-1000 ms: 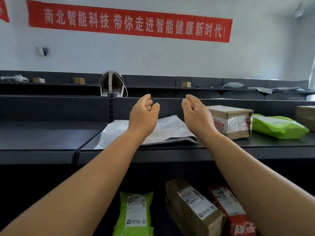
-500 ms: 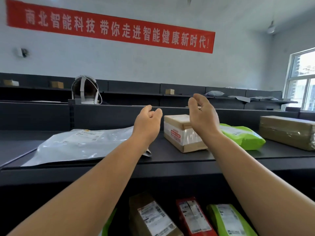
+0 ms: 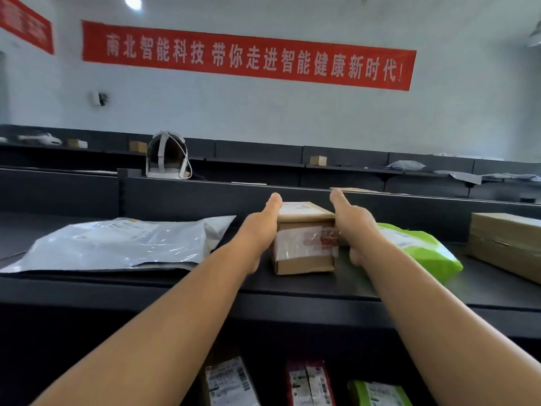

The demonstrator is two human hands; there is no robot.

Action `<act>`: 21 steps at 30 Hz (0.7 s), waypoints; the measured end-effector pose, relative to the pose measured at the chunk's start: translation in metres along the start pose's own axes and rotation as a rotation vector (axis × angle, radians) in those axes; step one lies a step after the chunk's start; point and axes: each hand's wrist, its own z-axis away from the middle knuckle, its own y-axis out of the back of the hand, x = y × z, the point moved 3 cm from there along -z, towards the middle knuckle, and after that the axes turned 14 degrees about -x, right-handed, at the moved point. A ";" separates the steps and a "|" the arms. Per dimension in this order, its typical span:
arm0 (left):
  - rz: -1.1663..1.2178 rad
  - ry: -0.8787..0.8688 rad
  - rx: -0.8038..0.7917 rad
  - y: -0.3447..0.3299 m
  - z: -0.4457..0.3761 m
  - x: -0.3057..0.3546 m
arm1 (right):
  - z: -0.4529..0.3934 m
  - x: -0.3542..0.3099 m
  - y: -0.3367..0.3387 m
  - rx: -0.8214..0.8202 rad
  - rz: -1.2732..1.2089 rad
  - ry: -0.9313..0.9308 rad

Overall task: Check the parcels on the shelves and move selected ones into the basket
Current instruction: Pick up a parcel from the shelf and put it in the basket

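Left hand: the left hand (image 3: 260, 230) lies flat against the left side of a small brown cardboard box wrapped in clear tape with red print (image 3: 306, 238), its fingers stretched along the box's far top edge.
Right hand: the right hand (image 3: 352, 227) presses on the box's right side, thumb up, fingers hidden behind the box.
Grip: the box sits clamped between the two palms; whether it has left the surface I cannot tell.
Box position: on the dark grey metal upper shelf (image 3: 322, 288), upright, near the front edge.
Left of box: a flat white plastic mailer bag (image 3: 123, 244) lies on the same shelf, just beside the left wrist.
Right of box: a bright green plastic mailer pouch (image 3: 421, 250) lies partly under the right forearm; further right stands a larger brown cardboard carton (image 3: 506, 244).
Lower shelf: three labelled parcels show below, one brown (image 3: 228, 382), one red (image 3: 308, 383), one green (image 3: 377, 394).
Background: a long red banner with white characters (image 3: 248, 55) hangs on the pale wall.
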 end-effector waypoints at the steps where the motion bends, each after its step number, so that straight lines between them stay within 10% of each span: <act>1: 0.006 0.012 0.003 -0.001 -0.002 -0.002 | -0.001 0.003 -0.001 -0.025 -0.003 -0.022; 21: 0.198 -0.359 -0.146 -0.004 0.023 -0.009 | 0.023 0.025 -0.010 -0.383 -0.434 0.174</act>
